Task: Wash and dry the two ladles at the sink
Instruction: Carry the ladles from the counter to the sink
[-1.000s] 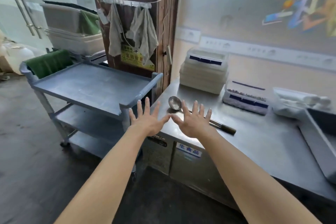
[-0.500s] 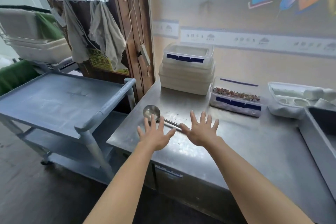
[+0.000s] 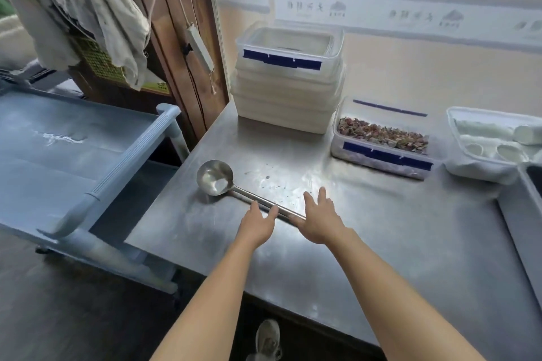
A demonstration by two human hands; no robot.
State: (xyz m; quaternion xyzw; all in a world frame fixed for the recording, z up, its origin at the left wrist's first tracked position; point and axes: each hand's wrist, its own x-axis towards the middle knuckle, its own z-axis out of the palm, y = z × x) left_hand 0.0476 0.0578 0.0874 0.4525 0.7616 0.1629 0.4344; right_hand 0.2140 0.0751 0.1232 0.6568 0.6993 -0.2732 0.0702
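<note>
The left hand (image 3: 258, 224) and right hand (image 3: 319, 220) have come down to the ladle (image 3: 216, 178) handle, bowl at ten o'clock on the counter (image 3: 381, 231), both grips open; pickup pending, washing unstarted.

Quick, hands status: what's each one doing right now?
Left hand: open, fingers straight, by the ladle handle, not gripping.
Right hand: open, over the handle's end, not gripping.

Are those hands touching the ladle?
Cannot tell. In the head view the left hand and right hand, fingers straight, overlap the handle of the ladle, but from above neither contact nor a gap shows plainly.
</note>
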